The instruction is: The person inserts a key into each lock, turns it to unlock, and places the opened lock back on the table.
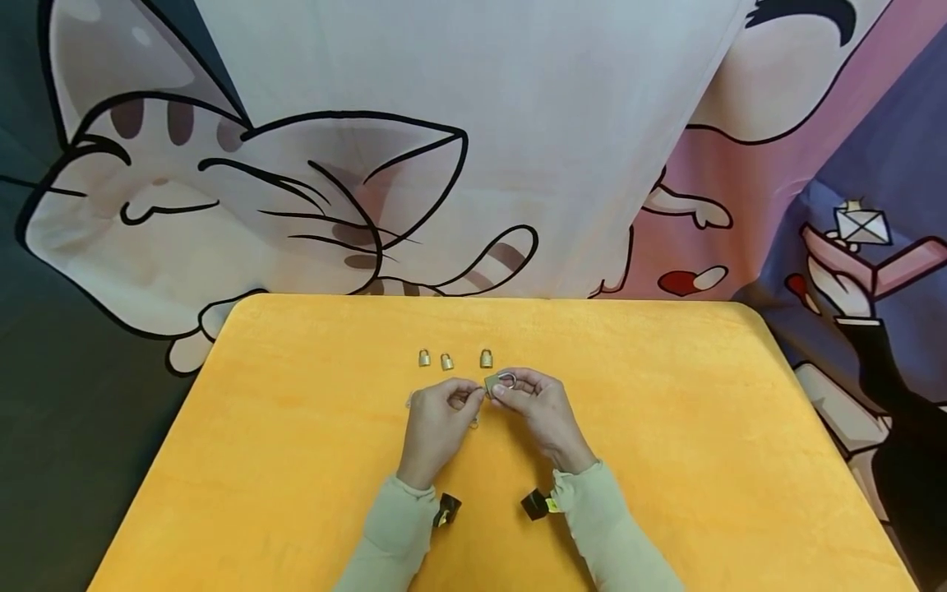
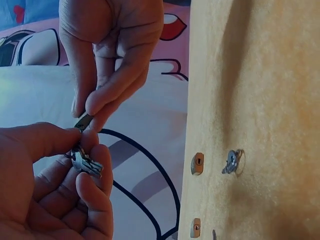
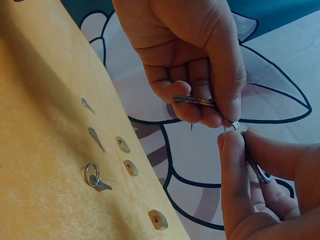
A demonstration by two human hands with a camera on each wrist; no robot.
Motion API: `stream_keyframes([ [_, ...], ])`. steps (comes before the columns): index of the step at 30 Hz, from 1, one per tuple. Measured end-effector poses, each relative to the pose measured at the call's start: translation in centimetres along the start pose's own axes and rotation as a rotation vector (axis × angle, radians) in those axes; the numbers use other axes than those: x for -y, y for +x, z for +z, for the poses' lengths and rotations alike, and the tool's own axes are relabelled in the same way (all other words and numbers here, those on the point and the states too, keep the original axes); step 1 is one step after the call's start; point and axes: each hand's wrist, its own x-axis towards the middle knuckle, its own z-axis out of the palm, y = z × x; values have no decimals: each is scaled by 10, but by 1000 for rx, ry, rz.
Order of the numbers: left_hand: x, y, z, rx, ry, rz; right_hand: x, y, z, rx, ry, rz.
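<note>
A small brass padlock with a silvery shackle is pinched between the thumb and fingers of my right hand. My left hand pinches a key against the padlock's keyhole end. Whether the key is inside the lock is hidden by the fingertips. More keys hang from that pinch, over the left hand's curled fingers. Both hands meet above the table, fingertips nearly touching. In the left wrist view, the padlock shows as a thin edge between the two hands.
Three brass padlocks stand in a row beyond the hands on the yellow table. Loose keys and a key ring with keys lie nearer. A cartoon-printed cloth hangs behind the table's far edge.
</note>
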Motion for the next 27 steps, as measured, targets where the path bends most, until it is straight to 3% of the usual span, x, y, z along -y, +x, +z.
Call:
stream_keyframes([
  [15, 4, 2, -1, -18, 76, 60, -1, 4, 2, -58, 6, 18],
  [27, 5, 3, 0, -42, 91, 68, -1, 5, 3, -83, 34, 39],
])
